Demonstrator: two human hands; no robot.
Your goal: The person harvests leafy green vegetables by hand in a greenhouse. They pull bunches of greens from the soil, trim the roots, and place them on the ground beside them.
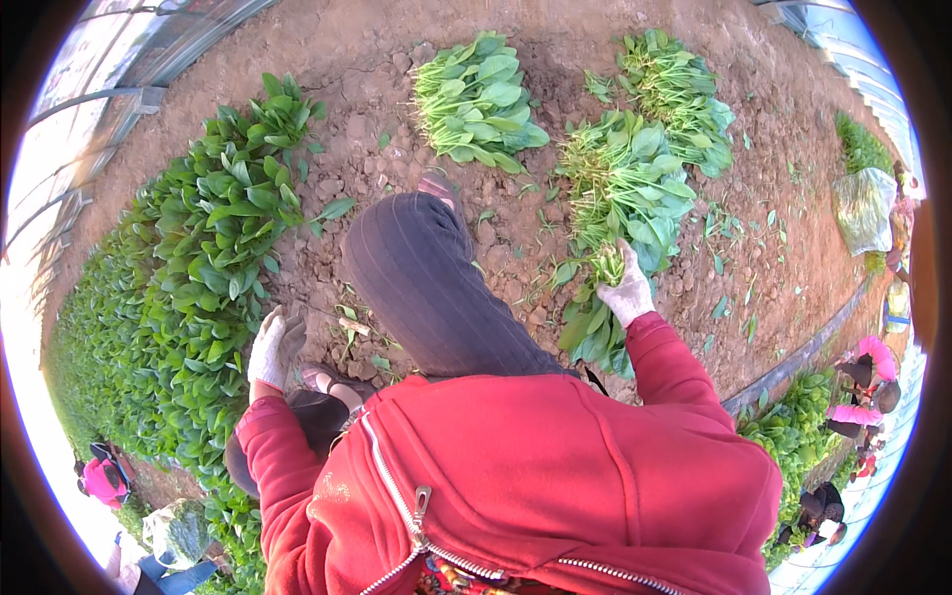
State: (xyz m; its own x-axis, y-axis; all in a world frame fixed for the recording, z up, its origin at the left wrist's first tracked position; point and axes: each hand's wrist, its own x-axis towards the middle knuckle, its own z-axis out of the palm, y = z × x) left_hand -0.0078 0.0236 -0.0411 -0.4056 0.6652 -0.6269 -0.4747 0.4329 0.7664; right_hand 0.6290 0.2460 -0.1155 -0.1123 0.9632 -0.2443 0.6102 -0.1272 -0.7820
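My right hand point(627, 290), in a pale glove, is closed around the stems of a bunch of leafy greens point(592, 332). The leaves of this bunch hang toward my knee side, just below a larger pile of cut greens point(635, 178) on the soil. On the other side, my left hand point(278, 347), also gloved, is beside the edge of a dense bed of growing greens point(213, 223). Its fingers are stretched and slightly bent, and I make out nothing held in them.
Further cut greens lie in a pile point(478, 99) ahead and another point(679, 99) at the far right. Loose leaves dot the brown soil point(773, 268). A dark hose-like strip point(808, 347) runs at right. People point(861, 387) and filled plastic bags point(864, 210) are near the walls.
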